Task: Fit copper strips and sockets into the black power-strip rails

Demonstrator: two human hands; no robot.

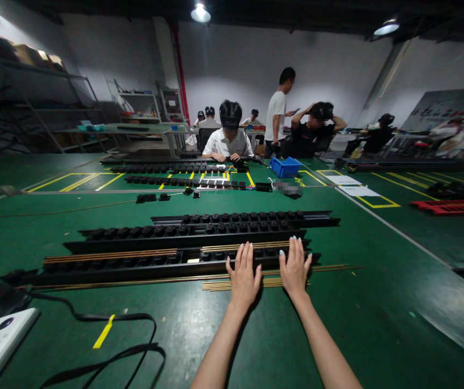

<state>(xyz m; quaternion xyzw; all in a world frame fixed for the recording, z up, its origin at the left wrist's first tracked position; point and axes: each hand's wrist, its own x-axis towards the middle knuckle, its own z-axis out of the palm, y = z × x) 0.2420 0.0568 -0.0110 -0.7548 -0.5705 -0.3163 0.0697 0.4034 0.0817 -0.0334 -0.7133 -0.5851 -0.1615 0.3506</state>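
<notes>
My left hand (pixel 243 274) lies palm down with its fingers stretched out, over the near black rail and the thin brass rods (pixel 220 248) on top of it. Beside it my right hand (pixel 295 268) rests the same way, fingers spread, its tips at the right end of those rods. Under and between my wrists runs a second bundle of brass rods (pixel 215 286) on the table. The near black rail (pixel 134 273) holds a row of black round parts; copper-coloured rods (pixel 110 255) lie along its left half. What my palms touch is hidden.
Two more black rails (pixel 191 237) lie just beyond. Long thin rods (pixel 337 267) run along the near rail. A black strap (pixel 134 316) and a white phone (pixel 2 346) are at the left. Across the green table stand a blue bin (pixel 285 167) and a seated person (pixel 229 138).
</notes>
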